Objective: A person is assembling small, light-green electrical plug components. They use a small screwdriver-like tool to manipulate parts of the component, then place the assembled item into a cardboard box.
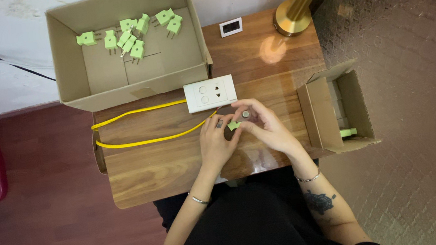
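My left hand (215,141) and my right hand (264,123) meet over the wooden table (156,164), both pinching one small light-green plug (234,125) between the fingertips. Just beyond the hands lies a white socket plate (209,93) with a yellow cable (142,142) looping off to the left. The plug is close to the socket plate but apart from it. Both wrists wear thin bracelets.
A large open cardboard box (68,75) at the back left holds several green plugs (128,39). A smaller open box (315,112) stands at the right with a green plug (348,132) inside. A brass lamp base (289,17) and a small white plate (231,27) sit at the back.
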